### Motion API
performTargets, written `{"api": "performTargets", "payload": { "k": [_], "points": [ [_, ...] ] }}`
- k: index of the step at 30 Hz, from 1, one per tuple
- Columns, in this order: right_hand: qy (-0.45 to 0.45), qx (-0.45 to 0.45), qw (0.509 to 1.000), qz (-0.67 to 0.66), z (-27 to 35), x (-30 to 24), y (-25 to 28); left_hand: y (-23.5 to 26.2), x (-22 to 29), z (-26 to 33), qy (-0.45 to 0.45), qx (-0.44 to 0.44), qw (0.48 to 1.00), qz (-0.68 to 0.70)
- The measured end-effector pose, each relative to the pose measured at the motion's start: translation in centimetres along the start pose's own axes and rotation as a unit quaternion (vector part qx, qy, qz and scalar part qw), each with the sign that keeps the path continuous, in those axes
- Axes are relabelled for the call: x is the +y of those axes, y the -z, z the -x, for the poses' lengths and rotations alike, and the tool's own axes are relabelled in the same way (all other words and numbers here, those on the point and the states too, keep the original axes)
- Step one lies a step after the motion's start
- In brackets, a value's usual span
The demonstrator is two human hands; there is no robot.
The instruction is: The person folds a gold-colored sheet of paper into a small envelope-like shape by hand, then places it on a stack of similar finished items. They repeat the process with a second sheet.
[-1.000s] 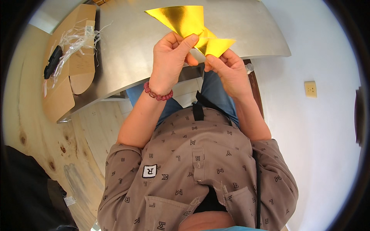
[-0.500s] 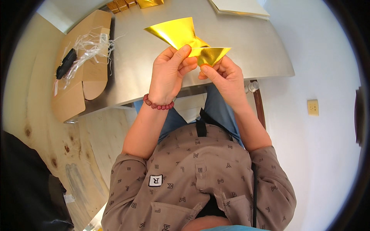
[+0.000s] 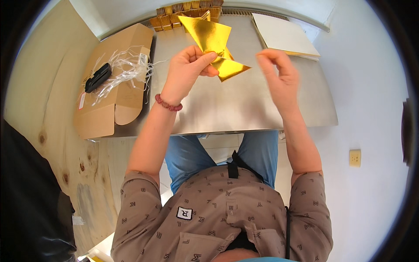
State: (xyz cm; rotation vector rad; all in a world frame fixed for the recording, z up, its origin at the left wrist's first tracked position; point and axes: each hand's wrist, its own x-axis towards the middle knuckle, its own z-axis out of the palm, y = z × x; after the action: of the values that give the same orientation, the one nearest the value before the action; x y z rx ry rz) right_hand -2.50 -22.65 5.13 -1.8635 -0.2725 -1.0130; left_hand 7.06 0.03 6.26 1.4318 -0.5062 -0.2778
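Observation:
My left hand point(image 3: 192, 65), with a red bead bracelet at its wrist, pinches a folded piece of shiny gold paper point(image 3: 212, 35) near its narrow middle. One wide flap of the paper fans up and to the left; a smaller pointed flap sticks out to the lower right. My right hand point(image 3: 281, 78) is raised to the right of the paper, apart from it. Its fingers are bent and slightly blurred, with a gap between thumb and forefinger and nothing seen in them.
Beneath my hands is a metal table point(image 3: 209, 109). Folded gold-brown pieces point(image 3: 166, 21) stand in rows at its back. A stack of pale sheets point(image 3: 286, 35) lies back right. At left, a cardboard piece point(image 3: 126, 96) carries white plastic strips point(image 3: 126, 65) and a black object point(image 3: 98, 77).
My right hand has let go of the gold paper and moved right. My left hand still holds the paper, now tilted differently. The view has shifted, showing more of the table's back.

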Motion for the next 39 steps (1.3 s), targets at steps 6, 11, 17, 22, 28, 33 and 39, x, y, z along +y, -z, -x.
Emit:
{"api": "performTargets", "payload": {
  "k": [6,11,17,22,28,33,39],
  "points": [
    [0.12,-0.112,0.963,0.214,-2.4,2.9,-4.7,0.5,-1.7,-3.5,-0.029,-0.006,0.999,-0.022],
    [0.018,-0.185,0.959,0.213,-2.8,4.8,-6.1,1.4,-3.4,-4.4,0.039,0.02,0.999,-0.005],
    [-0.006,-0.176,0.977,0.122,-2.8,6.3,-6.6,2.3,-5.5,-4.9,0.131,0.019,0.981,0.143],
    [-0.074,-0.115,0.99,0.045,-1.9,6.7,-6.8,3.0,-6.8,-5.6,0.141,0.005,0.969,0.202],
    [-0.155,-0.078,0.985,-0.015,-1.5,6.8,-7.2,2.3,-7.5,-5.8,0.094,0.026,0.981,0.169],
    [-0.151,-0.076,0.985,-0.023,-1.6,7.2,-7.2,1.7,-7.2,-5.8,0.069,0.04,0.972,0.219],
    [-0.243,-0.111,0.962,-0.052,-1.0,6.6,-7.6,0.9,-7.0,-5.4,0.092,0.004,0.981,0.169]
  ]
}}
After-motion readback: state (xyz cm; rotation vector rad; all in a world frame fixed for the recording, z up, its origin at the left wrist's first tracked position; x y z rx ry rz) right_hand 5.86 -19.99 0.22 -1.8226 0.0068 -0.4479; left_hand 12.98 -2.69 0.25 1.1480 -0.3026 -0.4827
